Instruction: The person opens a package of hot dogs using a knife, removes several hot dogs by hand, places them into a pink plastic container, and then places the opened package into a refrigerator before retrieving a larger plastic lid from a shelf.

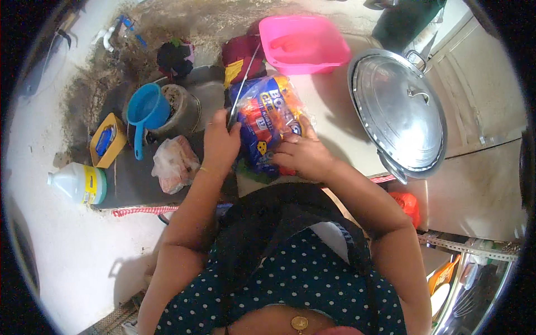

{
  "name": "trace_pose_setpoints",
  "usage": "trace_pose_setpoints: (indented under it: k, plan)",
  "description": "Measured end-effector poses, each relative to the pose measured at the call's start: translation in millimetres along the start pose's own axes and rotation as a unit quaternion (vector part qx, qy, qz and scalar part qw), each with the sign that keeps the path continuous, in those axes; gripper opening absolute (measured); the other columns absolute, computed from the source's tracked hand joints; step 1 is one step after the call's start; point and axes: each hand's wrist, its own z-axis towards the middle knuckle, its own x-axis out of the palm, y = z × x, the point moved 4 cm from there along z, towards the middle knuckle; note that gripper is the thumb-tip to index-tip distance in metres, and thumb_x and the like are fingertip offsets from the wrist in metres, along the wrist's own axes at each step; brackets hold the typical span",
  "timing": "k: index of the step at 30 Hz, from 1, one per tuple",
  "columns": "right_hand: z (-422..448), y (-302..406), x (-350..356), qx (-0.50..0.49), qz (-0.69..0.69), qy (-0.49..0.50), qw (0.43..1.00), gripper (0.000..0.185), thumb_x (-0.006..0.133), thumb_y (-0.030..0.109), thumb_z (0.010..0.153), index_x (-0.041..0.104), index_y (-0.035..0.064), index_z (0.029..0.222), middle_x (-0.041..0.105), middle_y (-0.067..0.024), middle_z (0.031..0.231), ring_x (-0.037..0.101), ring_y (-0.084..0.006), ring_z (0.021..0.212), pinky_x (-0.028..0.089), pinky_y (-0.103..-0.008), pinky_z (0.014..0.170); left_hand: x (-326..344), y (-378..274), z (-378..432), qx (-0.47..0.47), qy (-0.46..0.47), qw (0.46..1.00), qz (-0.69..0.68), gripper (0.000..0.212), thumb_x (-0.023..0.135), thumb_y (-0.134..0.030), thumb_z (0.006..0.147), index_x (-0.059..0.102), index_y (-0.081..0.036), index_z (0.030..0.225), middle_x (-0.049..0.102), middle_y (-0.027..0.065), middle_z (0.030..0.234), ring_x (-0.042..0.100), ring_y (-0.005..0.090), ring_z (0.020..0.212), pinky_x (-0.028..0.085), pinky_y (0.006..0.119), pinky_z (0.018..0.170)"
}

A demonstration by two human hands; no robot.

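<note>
My left hand (pixel 220 140) grips the dark handle of a knife (pixel 246 81), whose long thin blade points away from me along the left side of a printed plastic pack (pixel 261 121). The pack is blue and orange, bears writing, and shows red contents, perhaps sausages. My right hand (pixel 310 153) holds its near right side, with the fingers spread over the wrapping. Part of a green thing (pixel 253 171) shows beneath the pack's near end. Left of my left wrist lies a clear plastic bag (pixel 176 165) with pinkish contents, perhaps meat.
A pink plastic basin (pixel 307 50) stands behind the pack. At right is a large lidded metal pot (pixel 402 113). On the left are a blue dipper (pixel 146 106), a round container (pixel 182 111), a yellow tray (pixel 106 144) and a plastic jug (pixel 79 184).
</note>
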Motion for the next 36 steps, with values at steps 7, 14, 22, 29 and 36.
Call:
trace_pose_setpoints:
  k: [7,14,22,29,36]
  plan:
    - [-25.4,-4.2,-27.7,0.261,0.499,-0.45,0.693,0.048,0.079,0.003,0.072,0.052,0.0094,0.112,0.064,-0.0054,0.1,0.064,-0.0168,0.094,0.051,-0.0407,0.092,-54.2,-13.8,-30.5,-0.06,-0.011,0.995,-0.083,0.033,0.072,-0.011,0.084,0.056,-0.001,0.112,0.064,0.0144,0.09,0.062,0.0275,0.079,0.049,0.039,0.073]
    - [29.8,-11.6,-107.8,0.153,0.063,-0.401,0.901,0.047,0.084,0.013,0.065,0.06,0.008,0.105,0.064,-0.0112,0.1,0.062,-0.0371,0.093,0.051,-0.0471,0.084,-66.6,-11.7,-48.7,-0.083,-0.024,0.988,-0.129,0.033,0.071,-0.009,0.085,0.056,-0.001,0.113,0.064,0.008,0.088,0.061,0.0172,0.081,0.049,0.032,0.074]
    - [46.5,-22.9,16.1,0.137,0.104,-0.162,0.972,0.064,0.088,0.027,0.059,0.06,0.0081,0.114,0.055,-0.0104,0.118,0.053,-0.0355,0.112,0.044,-0.0482,0.095,-68.1,-14.0,-63.8,-0.055,-0.023,0.987,-0.147,0.025,0.069,-0.013,0.087,0.06,-0.005,0.109,0.061,0.0067,0.088,0.059,0.0152,0.069,0.048,0.029,0.054]
    - [32.8,-37.5,16.6,0.181,0.138,-0.094,0.969,0.044,0.078,0.018,0.076,0.059,0.0077,0.114,0.059,-0.014,0.109,0.057,-0.0332,0.106,0.045,-0.0454,0.095,-47.4,-8.1,-76.7,-0.103,0.062,0.968,-0.218,0.028,0.061,-0.011,0.094,0.052,-0.007,0.12,0.056,0.0031,0.084,0.055,0.0103,0.062,0.047,0.026,0.052]
    - [34.3,-53.2,-8.9,0.219,0.521,-0.291,0.772,0.03,0.048,0.032,0.105,0.049,0.0118,0.127,0.052,0.0014,0.096,0.049,-0.0081,0.088,0.044,-0.0256,0.082,-47.6,-63.9,-50.8,0.04,0.088,0.959,-0.265,0.039,0.054,-0.008,0.095,0.04,0.002,0.13,0.057,0.0159,0.095,0.059,0.0254,0.079,0.048,0.036,0.07]
